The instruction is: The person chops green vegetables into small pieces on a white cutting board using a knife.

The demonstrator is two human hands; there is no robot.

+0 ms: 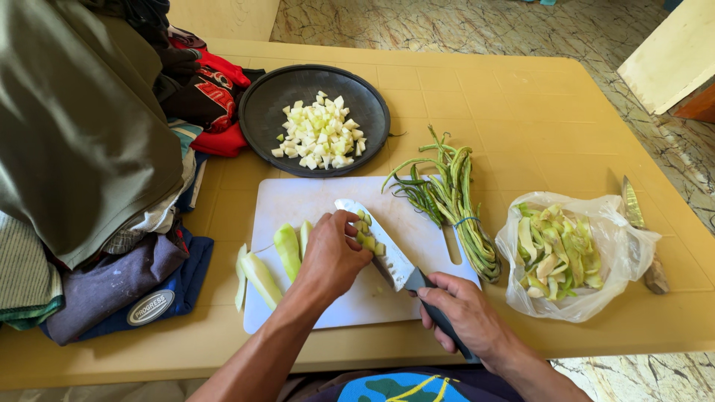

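My right hand [465, 313] grips the dark handle of a broad kitchen knife [380, 246] whose blade lies over the white cutting board [298, 201]. Small pale green vegetable cubes [366, 237] rest on and beside the blade. My left hand [331, 257] presses down on those pieces with its fingertips next to the blade. Peeled pale green vegetable slices [287, 249] lie on the board just left of that hand, and another slice [257, 277] hangs over the board's left edge.
A dark round pan [261, 112] with diced white vegetable stands behind the board. A bundle of long green beans [454, 201] lies to the right, then a plastic bag of peelings [566, 257] and a second knife [640, 231]. Piled clothes [82, 164] fill the table's left side.
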